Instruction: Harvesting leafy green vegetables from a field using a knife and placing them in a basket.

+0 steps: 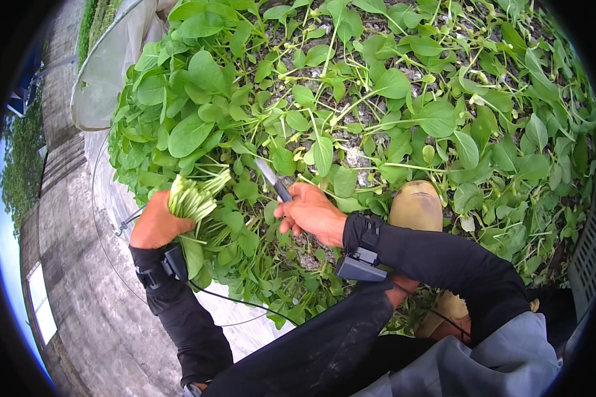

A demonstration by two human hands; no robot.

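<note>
My left hand [159,221] is closed round a bunch of cut leafy green stems [193,198], their pale ends turned up and to the right. To its right, my right hand [313,211] holds a small knife [273,179] by its dark handle, the blade pointing up and left, apart from the bunch. Standing leafy greens [193,94] grow thickly at the upper left, beyond my left hand. Low, loose leaves and stems [367,114] cover the soil in front of my right hand.
A shoe [417,206] stands among the greens beside my right forearm. Clear plastic sheeting [102,94] on a bent hoop borders the bed at the left, with a concrete path [74,248] beyond. A perforated crate [586,263] is at the right edge. A black cable hangs between my forearms.
</note>
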